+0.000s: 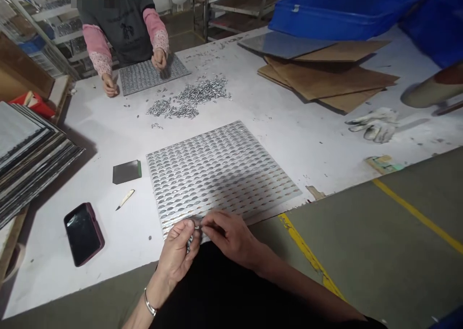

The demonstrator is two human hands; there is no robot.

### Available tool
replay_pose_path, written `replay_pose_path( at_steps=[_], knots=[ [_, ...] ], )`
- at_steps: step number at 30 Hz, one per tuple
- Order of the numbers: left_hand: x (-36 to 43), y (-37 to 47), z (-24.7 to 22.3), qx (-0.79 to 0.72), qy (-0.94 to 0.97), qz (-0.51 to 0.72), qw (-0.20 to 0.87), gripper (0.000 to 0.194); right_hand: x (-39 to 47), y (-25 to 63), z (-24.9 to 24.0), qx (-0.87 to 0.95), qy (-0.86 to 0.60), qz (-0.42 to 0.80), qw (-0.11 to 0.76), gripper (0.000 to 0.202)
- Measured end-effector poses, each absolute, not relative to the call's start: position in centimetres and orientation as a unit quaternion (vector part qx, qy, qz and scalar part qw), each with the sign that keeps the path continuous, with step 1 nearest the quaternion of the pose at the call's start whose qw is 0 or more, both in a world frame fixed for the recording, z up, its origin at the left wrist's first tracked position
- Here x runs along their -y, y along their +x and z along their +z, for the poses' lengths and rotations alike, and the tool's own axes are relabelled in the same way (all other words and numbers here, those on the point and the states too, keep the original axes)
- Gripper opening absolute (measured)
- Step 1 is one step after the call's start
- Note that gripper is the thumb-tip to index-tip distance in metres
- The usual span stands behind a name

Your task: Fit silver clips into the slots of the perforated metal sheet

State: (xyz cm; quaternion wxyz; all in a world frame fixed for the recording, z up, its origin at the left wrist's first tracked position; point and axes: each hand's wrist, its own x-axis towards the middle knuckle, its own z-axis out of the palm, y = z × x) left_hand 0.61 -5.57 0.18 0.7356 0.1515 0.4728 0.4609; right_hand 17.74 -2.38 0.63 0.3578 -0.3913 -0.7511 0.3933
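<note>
Several small metal pieces show in the curled fingers of my left hand (181, 249), whose thumb and index finger pinch one at the tray's front edge. Close beside it, my right hand (231, 237) has thumb and index finger nearly together at that same piece; whether it grips the piece is too small to tell. Under and beyond both hands lies a flat tray (217, 174) covered in rows of leaf-shaped metal pieces. Its nearer right rows look lighter, with orange-brown marks. Behind the tray, a loose heap of small metal pieces (202, 90) is spread on the white table (119, 121).
Across the table a person works at another tray (139, 78). At left are a phone (83, 234), a dark square plate (126, 171), a small pointed tool (125, 199) and stacked sheets (32, 155). At right lie cardboard (325, 80), gloves (378, 125) and a blue bin (325, 13).
</note>
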Motion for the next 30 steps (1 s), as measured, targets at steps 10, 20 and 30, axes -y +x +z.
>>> replay_pose_path(
  at_steps=[10,20,30],
  knots=[
    [5.2,0.6,-0.1,-0.443,0.094,0.444,0.773,0.028,2.5,16.6,0.0,0.663,-0.415,0.490,0.384,0.013],
    [6.0,-0.2,0.0,-0.438,0.062,0.435,0.784,0.026,-3.2,20.0,-2.2,0.715,-0.530,0.348,0.294,0.010],
    [5.8,-0.2,-0.2,-0.488,0.166,0.429,0.742,0.021,-3.8,17.9,-3.2,0.779,-0.568,0.196,0.176,0.018]
  ],
)
